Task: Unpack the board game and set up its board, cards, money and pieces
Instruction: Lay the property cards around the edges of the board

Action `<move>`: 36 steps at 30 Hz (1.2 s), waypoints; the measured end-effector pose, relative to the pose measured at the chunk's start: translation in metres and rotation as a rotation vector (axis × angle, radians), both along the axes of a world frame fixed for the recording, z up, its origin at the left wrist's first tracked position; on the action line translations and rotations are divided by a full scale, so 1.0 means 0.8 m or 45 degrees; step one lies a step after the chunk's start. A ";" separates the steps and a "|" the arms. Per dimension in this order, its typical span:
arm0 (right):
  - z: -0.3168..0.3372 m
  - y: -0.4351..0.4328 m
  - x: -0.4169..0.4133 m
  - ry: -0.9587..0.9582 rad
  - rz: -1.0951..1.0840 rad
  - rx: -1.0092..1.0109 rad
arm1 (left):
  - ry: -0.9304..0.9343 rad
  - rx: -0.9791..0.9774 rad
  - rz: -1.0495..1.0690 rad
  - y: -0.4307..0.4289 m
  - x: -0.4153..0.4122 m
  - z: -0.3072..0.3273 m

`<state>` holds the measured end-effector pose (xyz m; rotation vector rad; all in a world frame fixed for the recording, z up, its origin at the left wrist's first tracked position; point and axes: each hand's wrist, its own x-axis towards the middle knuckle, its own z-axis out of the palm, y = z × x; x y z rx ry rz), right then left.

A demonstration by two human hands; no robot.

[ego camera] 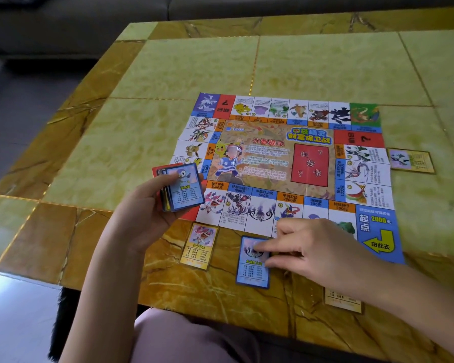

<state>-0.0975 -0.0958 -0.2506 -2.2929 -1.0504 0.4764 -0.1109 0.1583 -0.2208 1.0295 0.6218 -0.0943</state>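
Hands: left hand grips a stack of cards over the board's near-left corner; right hand holds nothing, its fingertips pressing on a blue card.
Board: thin glossy paper sheet with fold creases, spread flat on the table; ringed by colourful creature squares, with a red rectangle inside.
Blue card: rectangular and blue-framed, flat just beside the board's near edge.
Yellow card: left of the blue one; a second yellow card beside the board's right edge.
Table: polished stone look, pale green panels, brown veined border.
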 end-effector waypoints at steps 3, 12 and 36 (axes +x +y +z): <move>0.002 0.001 0.002 -0.003 -0.021 0.007 | 0.001 -0.008 0.000 0.000 0.000 0.001; 0.007 0.002 -0.003 -0.045 -0.020 -0.043 | 0.019 -0.013 0.011 -0.001 0.000 0.001; 0.061 0.016 0.025 0.778 -0.584 0.737 | -0.184 0.128 -0.590 -0.064 -0.011 0.022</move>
